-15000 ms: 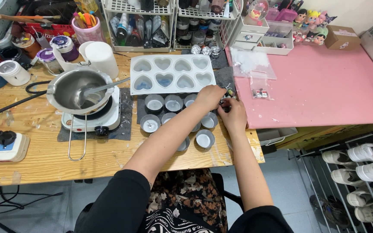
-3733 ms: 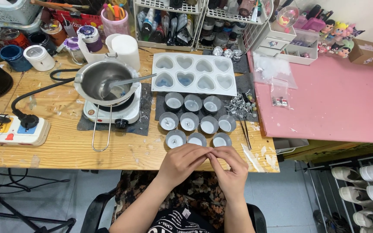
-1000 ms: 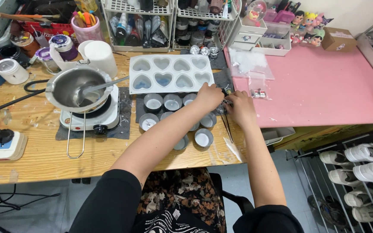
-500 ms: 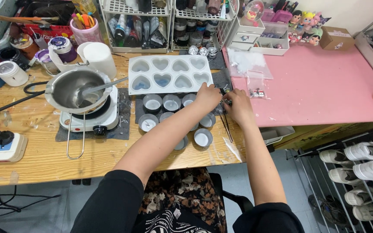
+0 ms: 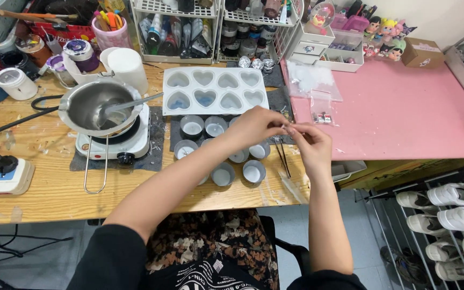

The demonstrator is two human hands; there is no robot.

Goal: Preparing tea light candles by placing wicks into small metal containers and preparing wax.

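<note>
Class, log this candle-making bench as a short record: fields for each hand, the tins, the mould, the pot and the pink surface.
left hand: above the tins, fingertips meeting the right hand
right hand: pinching something thin, too small to tell
round tins: clustered on a dark mat
heart mould: white, eight cavities
metal pot: on a small hotplate, spoon inside
pink surface: small clear bags near its left edge
</note>
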